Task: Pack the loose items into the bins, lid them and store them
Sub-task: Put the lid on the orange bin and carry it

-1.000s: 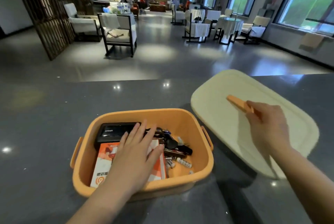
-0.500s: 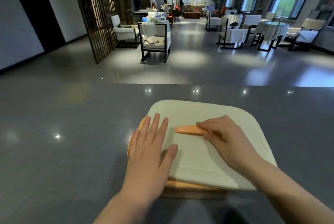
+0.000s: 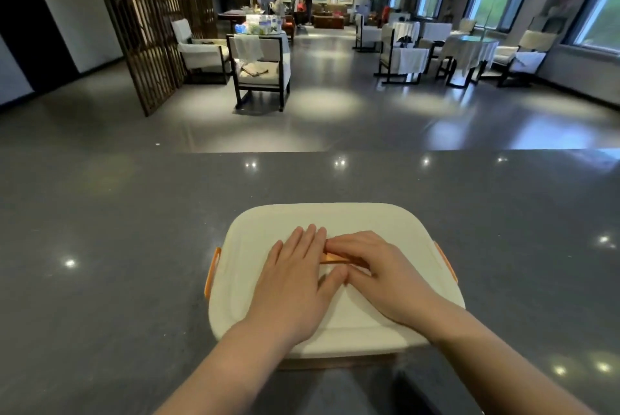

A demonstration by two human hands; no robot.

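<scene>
A cream lid (image 3: 335, 216) lies flat on the orange bin, of which only the side handles (image 3: 212, 272) show at the left and right. The bin's contents are hidden under the lid. My left hand (image 3: 292, 284) presses flat on the middle of the lid, fingers straight. My right hand (image 3: 382, 277) lies beside it, fingers and thumb on either side of the lid's orange handle (image 3: 330, 259), pinching it. The fingertips of both hands touch.
The bin stands on a dark grey polished counter (image 3: 117, 247) near its front edge. Beyond the counter's far edge is a lounge floor with chairs (image 3: 261, 76), tables and a wooden screen (image 3: 151, 29). People stand far back.
The lid has gone from beside the bin onto it and now sits square. My left hand left the bin's contents and slid to the lid's middle beside my right hand.
</scene>
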